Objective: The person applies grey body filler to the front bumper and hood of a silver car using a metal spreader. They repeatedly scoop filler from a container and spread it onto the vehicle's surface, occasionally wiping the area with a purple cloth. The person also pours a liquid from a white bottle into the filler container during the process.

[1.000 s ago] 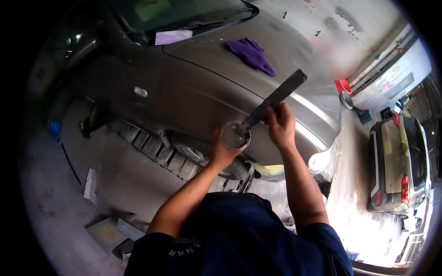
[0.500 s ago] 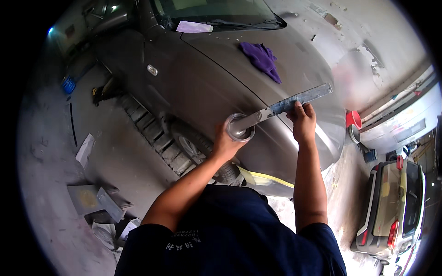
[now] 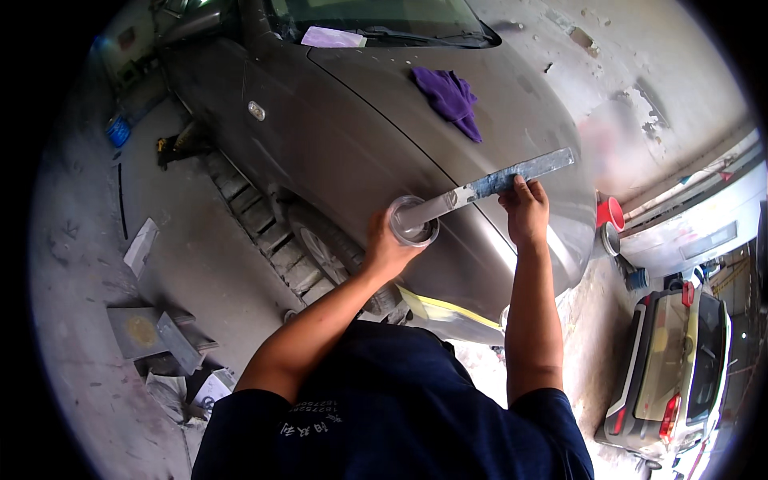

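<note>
My left hand (image 3: 390,252) is wrapped around a clear plastic cup (image 3: 434,233) with grey-brown liquid inside, held over the car's front fender (image 3: 352,184). In my right hand (image 3: 528,212), thumb and fingers pinch a long flat stirring stick (image 3: 550,162) near its middle. The stick slants down to the left, its lower end inside the cup. Dried paint or residue, bluish and pale, coats its middle, and wet grey covers the part by the cup. Fingers on the far side of the cup are hidden.
A purple cloth (image 3: 448,98) and a pale sheet (image 3: 333,38) lie on the hood and by the windshield. Yellow masking tape (image 3: 460,306) edges the bumper. A red bucket (image 3: 611,213) and another car (image 3: 664,360) are at right; paper scraps (image 3: 168,396) lie lower left.
The stick has shifted slightly in the cup, with more of its wet grey lower part showing. Both hands keep their holds. The whole view has moved a little.
</note>
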`<state>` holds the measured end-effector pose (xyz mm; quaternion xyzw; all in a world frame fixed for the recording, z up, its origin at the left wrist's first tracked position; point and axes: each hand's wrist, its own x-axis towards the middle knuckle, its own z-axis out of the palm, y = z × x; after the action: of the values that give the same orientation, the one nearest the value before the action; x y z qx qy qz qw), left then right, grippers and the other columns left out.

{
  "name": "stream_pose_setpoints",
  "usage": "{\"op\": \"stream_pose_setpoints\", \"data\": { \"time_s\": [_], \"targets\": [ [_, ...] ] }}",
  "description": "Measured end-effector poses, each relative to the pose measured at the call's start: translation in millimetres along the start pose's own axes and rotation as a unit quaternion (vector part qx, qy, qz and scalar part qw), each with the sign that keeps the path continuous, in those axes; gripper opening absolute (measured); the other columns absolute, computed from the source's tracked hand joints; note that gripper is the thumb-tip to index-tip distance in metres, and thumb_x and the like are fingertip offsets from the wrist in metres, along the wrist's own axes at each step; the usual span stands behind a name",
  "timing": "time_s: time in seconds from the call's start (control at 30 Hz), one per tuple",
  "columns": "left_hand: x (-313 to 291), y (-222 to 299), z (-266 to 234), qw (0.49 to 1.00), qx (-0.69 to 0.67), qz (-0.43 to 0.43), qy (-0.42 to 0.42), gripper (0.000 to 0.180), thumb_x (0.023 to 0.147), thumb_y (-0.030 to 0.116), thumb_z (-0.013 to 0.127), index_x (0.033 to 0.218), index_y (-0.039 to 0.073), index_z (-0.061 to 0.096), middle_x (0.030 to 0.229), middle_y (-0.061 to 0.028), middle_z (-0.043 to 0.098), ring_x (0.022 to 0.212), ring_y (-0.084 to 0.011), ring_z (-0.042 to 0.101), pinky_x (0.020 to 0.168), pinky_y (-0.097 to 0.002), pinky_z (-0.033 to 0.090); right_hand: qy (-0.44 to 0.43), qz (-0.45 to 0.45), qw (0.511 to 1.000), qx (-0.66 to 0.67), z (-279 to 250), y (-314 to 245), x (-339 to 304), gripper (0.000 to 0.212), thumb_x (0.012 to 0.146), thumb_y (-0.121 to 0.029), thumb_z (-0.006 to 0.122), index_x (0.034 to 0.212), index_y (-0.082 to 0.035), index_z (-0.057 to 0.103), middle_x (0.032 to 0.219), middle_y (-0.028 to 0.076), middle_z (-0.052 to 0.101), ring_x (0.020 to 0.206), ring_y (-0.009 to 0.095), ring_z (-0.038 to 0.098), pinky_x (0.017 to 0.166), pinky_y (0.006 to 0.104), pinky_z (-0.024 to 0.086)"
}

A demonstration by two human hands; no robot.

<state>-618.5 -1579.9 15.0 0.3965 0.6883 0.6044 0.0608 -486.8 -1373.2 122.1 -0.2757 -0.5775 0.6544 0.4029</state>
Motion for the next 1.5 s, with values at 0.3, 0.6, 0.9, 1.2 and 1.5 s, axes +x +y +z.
{"op": "stream_pose_setpoints", "data": {
  "time_s": [0.3, 0.6, 0.9, 1.2, 1.5],
  "targets": [
    [-19.0, 17.6, -1.2, 0.997, -0.053, 0.021, -0.045, 0.072, 0.064, 0.011, 0.085, 0.127, 0.006, 0.051, 0.122, -0.0137, 0.054, 0.115, -0.0326, 0.049, 0.098, -0.0436, 0.042, 0.012, -0.122, 0.988, -0.093, 20.7, -43.9, -65.8, 0.017, 0.097, -0.016, 0.06, 0.095, 0.0, 0.055, 0.084, 0.006, 0.063, 0.073, 0.012, 0.058, 0.071, 0.0258, 0.049],
    [-62.7, 31.2, -0.5, 0.944, -0.101, 0.103, -0.297, 0.076, 0.065, 0.014, 0.087, 0.127, 0.003, 0.044, 0.118, -0.0126, 0.054, 0.109, -0.0253, 0.057, 0.092, -0.0376, 0.047, -0.056, -0.205, 0.892, -0.399, 28.3, -75.0, -176.3, 0.017, 0.082, -0.005, 0.07, 0.091, 0.0, 0.057, 0.081, 0.015, 0.059, 0.072, 0.035, 0.06, 0.062, 0.0381, 0.047],
    [-145.2, 84.5, 26.7, 0.792, -0.153, 0.157, -0.57, 0.076, 0.063, 0.019, 0.089, 0.124, 0.005, 0.046, 0.116, -0.0119, 0.059, 0.106, -0.0269, 0.06, 0.091, -0.0391, 0.048, 0.067, -0.117, 0.889, -0.439, -33.0, -87.2, -289.5, 0.028, 0.085, -0.009, 0.071, 0.109, 0.001, 0.061, 0.093, 0.016, 0.067, 0.084, 0.028, 0.067, 0.073, 0.0351, 0.052],
    [-250.4, 150.7, 108.3, 0.71, -0.282, 0.193, -0.615, 0.077, 0.064, 0.014, 0.087, 0.13, 0.003, 0.048, 0.121, -0.0153, 0.059, 0.112, -0.0291, 0.059, 0.096, -0.0386, 0.047, 0.298, -0.032, 0.921, -0.248, -156.1, -95.0, -460.4, 0.044, 0.098, -0.027, 0.056, 0.132, 0.002, 0.051, 0.106, 0.01, 0.067, 0.1, 0.017, 0.062, 0.084, 0.0303, 0.049],
    [-385.9, 219.5, 231.9, 0.709, -0.267, 0.141, -0.637, 0.083, 0.063, 0.008, 0.087, 0.132, 0.001, 0.041, 0.124, -0.016, 0.055, 0.11, -0.0272, 0.058, 0.095, -0.0387, 0.047, 0.569, 0.277, 0.771, 0.066, -325.2, 116.3, -754.7, 0.031, 0.093, -0.032, 0.064, 0.079, -0.005, 0.06, 0.061, 0.001, 0.053, 0.051, 0.009, 0.046, 0.048, 0.0262, 0.036]
  ]
}}
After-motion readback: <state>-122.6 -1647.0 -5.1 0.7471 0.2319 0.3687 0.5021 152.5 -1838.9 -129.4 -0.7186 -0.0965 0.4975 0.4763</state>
